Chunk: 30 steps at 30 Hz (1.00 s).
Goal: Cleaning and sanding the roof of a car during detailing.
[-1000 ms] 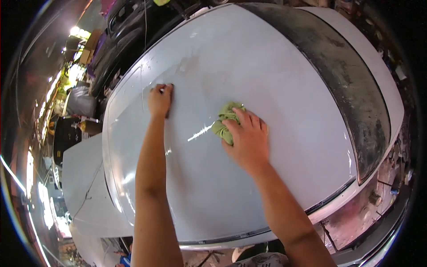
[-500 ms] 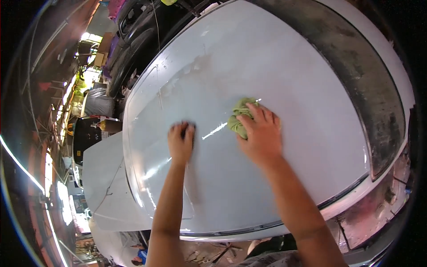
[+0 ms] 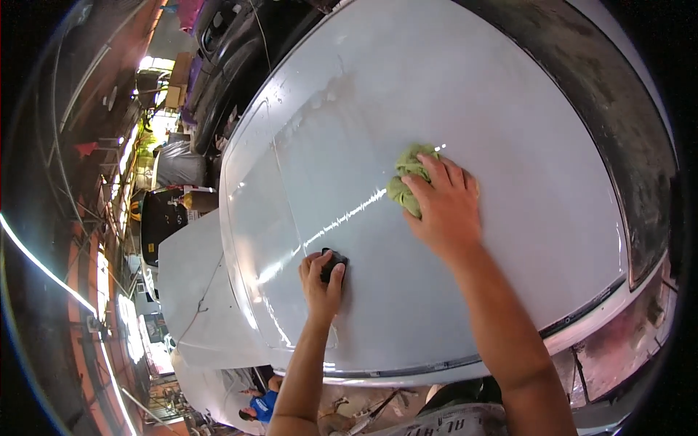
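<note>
A broad, pale grey car body panel (image 3: pixel 378 291), wet and glossy in places, stretches out before me. On its left part, my left hand (image 3: pixel 320 287) grips a small black block (image 3: pixel 334 266) between thumb and fingers, and the block rests against the panel. To the right and farther off, my right hand (image 3: pixel 447 207) presses on a bunched green cloth (image 3: pixel 408 182) lying on the same surface. Its fingers curl over the cloth. A bright streak of reflected light runs across the panel between the two hands.
Along the right side curves a dark, dusty glass pane (image 3: pixel 603 123). Another pale car panel (image 3: pixel 193 291) lies at left, below a dark car (image 3: pixel 225 80). A person in a blue shirt (image 3: pixel 263 405) is at the lower left. A gas cylinder (image 3: pixel 200 201) lies beyond.
My left hand has moved nearer to me and slightly right with the black block, which shows more plainly. My right hand and the cloth have shifted slightly right and away. The view has moved a little.
</note>
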Tool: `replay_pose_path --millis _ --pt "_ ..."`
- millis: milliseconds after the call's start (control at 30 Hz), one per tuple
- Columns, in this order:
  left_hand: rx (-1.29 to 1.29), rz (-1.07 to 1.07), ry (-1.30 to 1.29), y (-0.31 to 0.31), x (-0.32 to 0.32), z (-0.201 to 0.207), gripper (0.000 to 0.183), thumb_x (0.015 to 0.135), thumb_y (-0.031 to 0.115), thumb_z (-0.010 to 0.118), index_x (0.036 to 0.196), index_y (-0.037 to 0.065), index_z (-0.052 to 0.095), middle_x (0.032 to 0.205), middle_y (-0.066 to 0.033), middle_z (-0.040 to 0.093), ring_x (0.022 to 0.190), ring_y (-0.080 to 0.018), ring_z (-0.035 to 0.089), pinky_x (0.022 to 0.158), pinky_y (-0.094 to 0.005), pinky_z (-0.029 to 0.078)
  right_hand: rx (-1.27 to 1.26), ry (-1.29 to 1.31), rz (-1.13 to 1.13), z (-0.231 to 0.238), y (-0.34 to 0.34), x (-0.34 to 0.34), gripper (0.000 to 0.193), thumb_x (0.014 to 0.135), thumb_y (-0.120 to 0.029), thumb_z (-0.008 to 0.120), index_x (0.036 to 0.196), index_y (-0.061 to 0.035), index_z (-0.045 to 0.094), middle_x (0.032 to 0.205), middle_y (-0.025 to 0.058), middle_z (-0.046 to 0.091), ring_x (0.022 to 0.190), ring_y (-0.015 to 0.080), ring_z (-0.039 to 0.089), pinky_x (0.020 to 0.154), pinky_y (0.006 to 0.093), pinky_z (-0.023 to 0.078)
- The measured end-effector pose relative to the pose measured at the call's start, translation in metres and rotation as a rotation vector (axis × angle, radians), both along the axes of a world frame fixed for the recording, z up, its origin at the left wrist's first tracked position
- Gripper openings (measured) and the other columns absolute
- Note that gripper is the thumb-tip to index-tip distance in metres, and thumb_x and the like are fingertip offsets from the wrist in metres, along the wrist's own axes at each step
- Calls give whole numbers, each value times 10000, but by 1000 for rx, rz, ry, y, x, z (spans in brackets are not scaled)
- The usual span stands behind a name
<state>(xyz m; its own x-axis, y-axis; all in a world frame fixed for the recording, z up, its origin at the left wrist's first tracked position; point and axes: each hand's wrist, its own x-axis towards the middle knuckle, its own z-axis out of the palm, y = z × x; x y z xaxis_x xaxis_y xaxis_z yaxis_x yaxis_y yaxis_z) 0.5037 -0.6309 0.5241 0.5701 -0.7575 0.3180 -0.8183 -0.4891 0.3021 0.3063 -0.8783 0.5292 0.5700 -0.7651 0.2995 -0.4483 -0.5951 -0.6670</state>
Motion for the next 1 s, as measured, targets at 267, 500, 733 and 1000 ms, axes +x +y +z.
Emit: replay_pose_path --millis 267,500,733,1000 --pt "-9 271 -15 -133 214 52 421 950 412 698 1114 25 718 1066 -210 666 1028 -373 624 914 -464 487 -16 -34 54 12 15 17 488 810 -280 810 1273 -181 687 1468 53 516 1380 297 440 1146 499 353" --pt "5 141 117 39 -11 -9 350 897 247 767 1183 54 703 1141 -158 646 1166 -337 559 1046 -462 432 -47 22 -15 -4 0 2 495 794 -238 828 1267 -197 688 1463 35 508 1361 290 456 1114 499 381" --pt "-112 172 159 -34 96 13 356 933 326 746 1071 1 704 1071 -175 636 1063 -335 585 946 -435 464 -54 0 -6 4 11 9 484 801 -225 822 1263 -188 683 1465 36 501 1342 293 472 1102 506 391" --pt "-62 187 179 -66 113 12 402 954 351 726 1176 16 705 1117 -179 673 1105 -368 599 979 -441 474 -75 -10 8 -4 7 11 497 804 -207 814 1281 -185 676 1460 41 517 1342 296 475 1109 498 391"
